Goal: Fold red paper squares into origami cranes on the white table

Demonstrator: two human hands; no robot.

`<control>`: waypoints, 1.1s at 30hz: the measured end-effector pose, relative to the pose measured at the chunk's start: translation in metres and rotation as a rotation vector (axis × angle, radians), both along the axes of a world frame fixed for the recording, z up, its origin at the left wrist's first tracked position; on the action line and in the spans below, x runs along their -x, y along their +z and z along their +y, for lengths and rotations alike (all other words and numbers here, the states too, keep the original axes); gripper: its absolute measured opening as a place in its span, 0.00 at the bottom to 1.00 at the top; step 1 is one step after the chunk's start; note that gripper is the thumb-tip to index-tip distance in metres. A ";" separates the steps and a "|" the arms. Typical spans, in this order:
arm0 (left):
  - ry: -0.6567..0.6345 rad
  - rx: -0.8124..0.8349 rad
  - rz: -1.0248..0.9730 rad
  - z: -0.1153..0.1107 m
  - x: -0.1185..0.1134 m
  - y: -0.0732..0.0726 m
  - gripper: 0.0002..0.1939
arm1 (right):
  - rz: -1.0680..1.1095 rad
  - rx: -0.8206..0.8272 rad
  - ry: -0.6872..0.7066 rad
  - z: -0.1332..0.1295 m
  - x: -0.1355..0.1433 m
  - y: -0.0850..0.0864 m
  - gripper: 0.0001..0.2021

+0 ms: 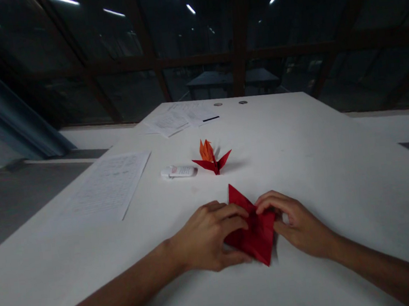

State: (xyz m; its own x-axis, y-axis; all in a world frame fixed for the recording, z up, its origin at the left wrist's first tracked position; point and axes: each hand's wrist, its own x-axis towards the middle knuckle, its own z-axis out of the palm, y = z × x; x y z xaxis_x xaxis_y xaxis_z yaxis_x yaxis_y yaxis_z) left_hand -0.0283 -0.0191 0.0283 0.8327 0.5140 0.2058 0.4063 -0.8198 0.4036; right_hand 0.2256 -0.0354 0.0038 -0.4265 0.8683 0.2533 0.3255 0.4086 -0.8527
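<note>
One red paper (257,239) is lying lower centre; the left hand (216,232) is pressing it, fingers spread, while the right hand (290,219) is pinching its right edge. Steady, light pressure should be keeping creases true. Mid-frame, one red bird (215,165), one orange bird (206,151) and one white tube (179,171) are resting.
</note>
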 end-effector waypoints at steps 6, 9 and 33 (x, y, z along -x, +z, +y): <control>0.020 -0.027 0.110 -0.002 -0.001 0.003 0.19 | 0.001 0.041 -0.053 0.001 0.001 0.001 0.18; 0.010 -0.036 0.143 -0.003 -0.001 0.004 0.17 | 0.012 0.065 -0.074 0.002 0.001 0.001 0.16; 0.181 -0.170 0.185 -0.013 -0.009 -0.010 0.21 | 0.004 0.072 -0.048 0.001 0.001 -0.004 0.20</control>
